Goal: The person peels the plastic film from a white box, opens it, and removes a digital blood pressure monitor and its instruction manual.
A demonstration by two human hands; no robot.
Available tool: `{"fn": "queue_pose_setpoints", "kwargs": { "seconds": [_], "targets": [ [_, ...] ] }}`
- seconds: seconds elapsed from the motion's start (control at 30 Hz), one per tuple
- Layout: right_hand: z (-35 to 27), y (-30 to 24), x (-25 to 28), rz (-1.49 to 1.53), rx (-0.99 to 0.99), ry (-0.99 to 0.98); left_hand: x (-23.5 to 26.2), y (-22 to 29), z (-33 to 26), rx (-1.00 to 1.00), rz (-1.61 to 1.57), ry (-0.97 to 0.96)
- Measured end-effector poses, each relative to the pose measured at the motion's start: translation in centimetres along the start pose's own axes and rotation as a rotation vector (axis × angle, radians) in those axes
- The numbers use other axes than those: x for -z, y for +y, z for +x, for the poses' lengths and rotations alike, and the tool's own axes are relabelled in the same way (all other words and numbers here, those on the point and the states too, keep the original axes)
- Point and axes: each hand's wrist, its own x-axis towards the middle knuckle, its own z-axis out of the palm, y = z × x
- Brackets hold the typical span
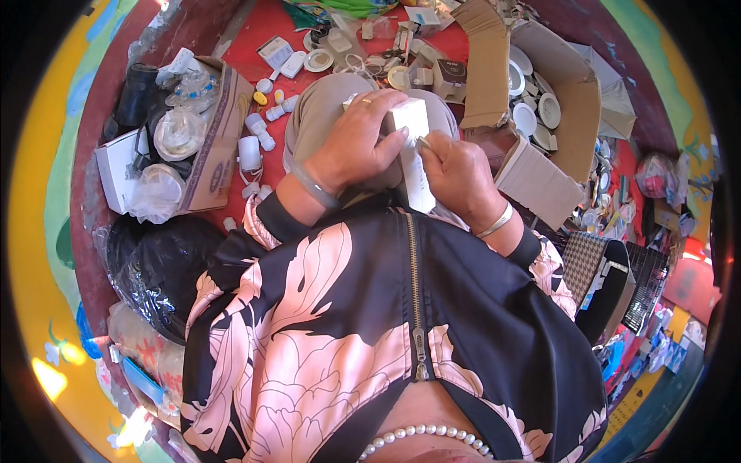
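White, narrow and oblong, the small box point(413, 150) (plain-sided, end flap up) is clasped by the left hand point(355, 143); the right hand point(455, 174) pinches its edge.

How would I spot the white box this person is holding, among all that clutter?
Start from the red floor and find the seated person's lap between the two open cardboard boxes. There the left hand and right hand meet around a long white box. Unlike the small white parts scattered on the floor, it is tall, rectangular and lifted in the hands.
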Motion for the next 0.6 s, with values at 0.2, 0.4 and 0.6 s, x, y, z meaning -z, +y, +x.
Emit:
{"fn": "queue_pose_setpoints", "kwargs": {
  "seconds": [0.2,0.4,0.6],
  "targets": [
    [-0.7,0.3,-0.3,0.089,0.058,0.058,0.8,0.5,-0.2,0.012,-0.025,-0.001],
    [-0.3,0.8,-2.3,0.017,0.154,0.238,0.5,0.1,-0.2,0.007,0.017,-0.014],
    [1.1,0.5,-2.0,0.114,0.135,0.251,0.7,0.3,-0.1,0.025,0.027,-0.033]
  ]
}}
